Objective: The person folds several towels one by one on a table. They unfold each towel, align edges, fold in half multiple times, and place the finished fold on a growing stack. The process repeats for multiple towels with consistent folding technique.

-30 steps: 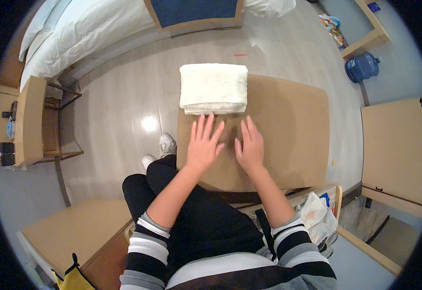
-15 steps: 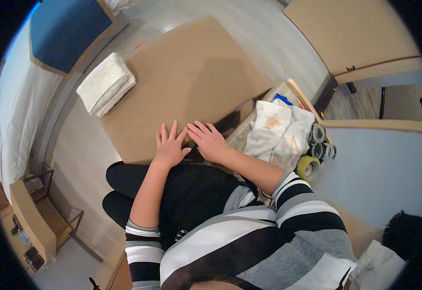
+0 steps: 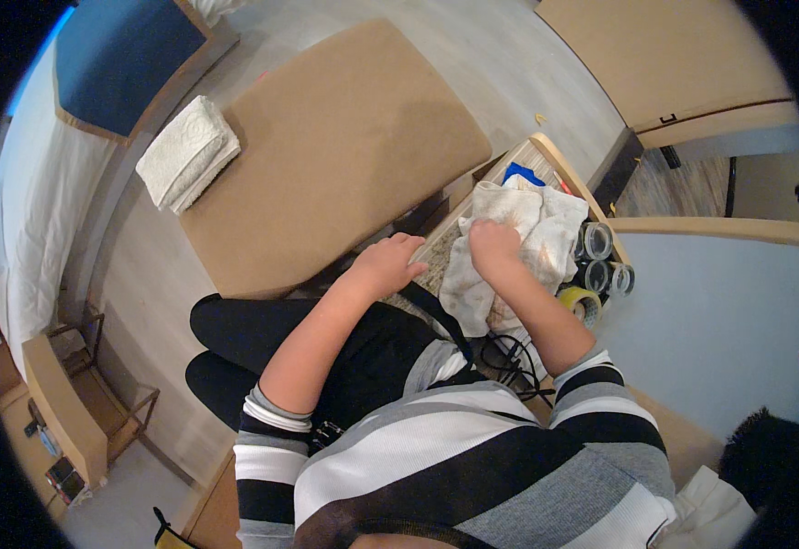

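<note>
Far left I see a folded white towel (image 3: 187,153) lying on the far-left corner of a long tan padded bench (image 3: 344,146). Nearer me, my left hand (image 3: 388,263) rests with fingers loosely curled at the bench's near-right edge, holding nothing that I can make out. Just right of it, my right hand (image 3: 494,249) is closed on a crumpled, stained white cloth (image 3: 518,240) heaped in a wooden tray (image 3: 564,165). Rolls of tape (image 3: 595,265) sit at the tray's right side.
</note>
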Tool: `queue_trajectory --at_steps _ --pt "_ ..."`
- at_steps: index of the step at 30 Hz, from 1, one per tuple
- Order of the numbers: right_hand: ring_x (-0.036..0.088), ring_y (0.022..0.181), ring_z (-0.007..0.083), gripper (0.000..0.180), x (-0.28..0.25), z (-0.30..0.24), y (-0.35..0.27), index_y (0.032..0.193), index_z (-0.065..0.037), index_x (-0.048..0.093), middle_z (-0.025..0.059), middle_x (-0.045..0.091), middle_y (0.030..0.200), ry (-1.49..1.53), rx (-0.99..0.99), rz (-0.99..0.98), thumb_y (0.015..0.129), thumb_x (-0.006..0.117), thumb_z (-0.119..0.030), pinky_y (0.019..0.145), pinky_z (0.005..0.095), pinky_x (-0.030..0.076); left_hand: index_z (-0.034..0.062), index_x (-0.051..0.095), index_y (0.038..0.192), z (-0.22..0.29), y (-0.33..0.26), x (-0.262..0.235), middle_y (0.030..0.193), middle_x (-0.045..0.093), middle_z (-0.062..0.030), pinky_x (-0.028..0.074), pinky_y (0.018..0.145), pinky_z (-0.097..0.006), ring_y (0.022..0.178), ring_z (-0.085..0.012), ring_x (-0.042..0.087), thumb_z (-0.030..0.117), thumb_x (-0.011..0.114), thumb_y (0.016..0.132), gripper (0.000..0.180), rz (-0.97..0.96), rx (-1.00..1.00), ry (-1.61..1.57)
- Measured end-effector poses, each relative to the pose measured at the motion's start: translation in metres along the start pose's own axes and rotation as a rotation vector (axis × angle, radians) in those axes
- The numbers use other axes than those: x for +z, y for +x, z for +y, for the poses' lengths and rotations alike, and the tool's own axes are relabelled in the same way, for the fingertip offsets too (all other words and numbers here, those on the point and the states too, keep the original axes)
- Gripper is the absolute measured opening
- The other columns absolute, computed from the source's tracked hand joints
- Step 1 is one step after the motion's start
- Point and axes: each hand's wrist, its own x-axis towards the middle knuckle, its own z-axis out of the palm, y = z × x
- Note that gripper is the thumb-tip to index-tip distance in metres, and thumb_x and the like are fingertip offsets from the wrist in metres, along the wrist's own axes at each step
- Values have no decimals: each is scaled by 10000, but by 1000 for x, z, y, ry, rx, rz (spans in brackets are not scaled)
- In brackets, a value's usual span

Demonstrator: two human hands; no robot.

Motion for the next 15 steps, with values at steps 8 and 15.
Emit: queue_trajectory --at_steps 8,15 --pt "665 726 289 101 -88 -19 -37 873 -47 607 149 660 840 560 -449 330 788 616 -102 629 418 519 60 430 1357 24 -13 3 1327 514 -183 446 977 -402 1165 -344 549 235 696 841 606 300 182 -321" --pt "598 709 187 184 -123 -45 -41 1003 -24 618 93 631 835 1210 -585 399 826 656 -51 654 287 478 49 556 1243 34 -35 -30 1134 624 -23 421 960 -303 1060 -129 546 114 590 939 313 559 159 -1160"
